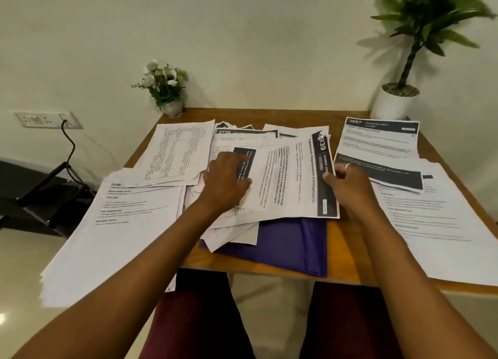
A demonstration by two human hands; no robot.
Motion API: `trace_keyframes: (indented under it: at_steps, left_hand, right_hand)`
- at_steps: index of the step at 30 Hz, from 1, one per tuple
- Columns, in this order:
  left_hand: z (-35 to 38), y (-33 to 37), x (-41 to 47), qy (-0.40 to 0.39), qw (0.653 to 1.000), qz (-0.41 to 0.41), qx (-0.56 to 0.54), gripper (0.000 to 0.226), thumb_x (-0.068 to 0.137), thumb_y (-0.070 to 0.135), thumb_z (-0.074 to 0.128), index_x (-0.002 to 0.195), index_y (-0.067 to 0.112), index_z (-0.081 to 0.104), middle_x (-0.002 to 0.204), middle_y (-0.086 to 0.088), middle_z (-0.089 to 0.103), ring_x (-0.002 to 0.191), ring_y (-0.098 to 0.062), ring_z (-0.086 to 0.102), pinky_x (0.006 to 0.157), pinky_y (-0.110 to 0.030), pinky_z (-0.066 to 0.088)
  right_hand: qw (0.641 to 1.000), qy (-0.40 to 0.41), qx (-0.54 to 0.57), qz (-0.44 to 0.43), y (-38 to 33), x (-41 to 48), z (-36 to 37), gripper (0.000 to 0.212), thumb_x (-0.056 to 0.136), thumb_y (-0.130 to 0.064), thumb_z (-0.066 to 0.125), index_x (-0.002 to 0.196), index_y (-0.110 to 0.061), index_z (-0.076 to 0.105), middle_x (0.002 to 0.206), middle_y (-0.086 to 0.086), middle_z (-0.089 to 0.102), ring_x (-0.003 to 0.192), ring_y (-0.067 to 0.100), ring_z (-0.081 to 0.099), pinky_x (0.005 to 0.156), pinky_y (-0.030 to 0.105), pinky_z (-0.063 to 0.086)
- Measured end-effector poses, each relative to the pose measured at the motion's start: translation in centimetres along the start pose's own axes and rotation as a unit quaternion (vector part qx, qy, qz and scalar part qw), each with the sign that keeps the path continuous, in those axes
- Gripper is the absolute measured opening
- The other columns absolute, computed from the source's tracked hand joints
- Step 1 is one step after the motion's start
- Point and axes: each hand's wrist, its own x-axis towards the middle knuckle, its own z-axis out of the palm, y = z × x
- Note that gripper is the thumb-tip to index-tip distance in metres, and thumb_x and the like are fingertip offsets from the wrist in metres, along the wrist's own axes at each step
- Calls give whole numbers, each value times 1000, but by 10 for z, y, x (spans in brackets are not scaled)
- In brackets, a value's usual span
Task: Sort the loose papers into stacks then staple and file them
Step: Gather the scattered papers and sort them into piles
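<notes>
Two hands, forearms extended over counter (342,251). Left hand (226,181) lies flat, fingers relaxed, on pile (242,143); right hand (347,186) pinches sheet (291,175) edge.

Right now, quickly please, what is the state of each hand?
Left hand: open, flat on the middle paper pile.
Right hand: closed, pinching the edge of the dark-banded sheet.

Bare table strip (341,251) between purple folder (291,247) and right stack (436,224); flower pot (172,107), plant (392,105) at far edge.

Pale ring (348,166) on rt hand (347,186) finger; dk maroon trousers (199,318); forearms (151,251) bare.
</notes>
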Motion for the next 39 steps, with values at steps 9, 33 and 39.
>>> trace_keyframes:
  at_steps: [9, 33, 39]
  left_hand:
    - [-19, 62, 25, 41, 989, 141, -12, 90, 80, 41, 85, 154, 19, 37, 163, -5, 32, 149, -26, 31, 120, -50, 25]
    - [23, 59, 7, -108, 889, -200, -397, 22, 101, 18, 63, 123, 17, 67, 105, -1, 77, 71, -18, 75, 58, -30, 60]
    - [41, 25, -10, -34, 995, -45, -79, 27, 90, 29, 75, 116, 26, 70, 117, 7, 66, 112, -19, 61, 90, -31, 45]
  right_hand:
    - [991, -17, 26, -133, -43, -10, -78, 15, 104, -23, 56, 98, -33, 66, 89, -15, 71, 73, -1, 69, 64, 25, 49]
    - [973, -19, 213, 83, 38, 9, -81, 54, 95, -9, 68, 140, -34, 50, 118, -6, 68, 106, 17, 66, 85, 36, 60]
    - [970, 69, 189, 137, 65, 68, -117, 56, 94, -9, 67, 144, -26, 49, 121, 3, 68, 102, 23, 70, 85, 38, 60]
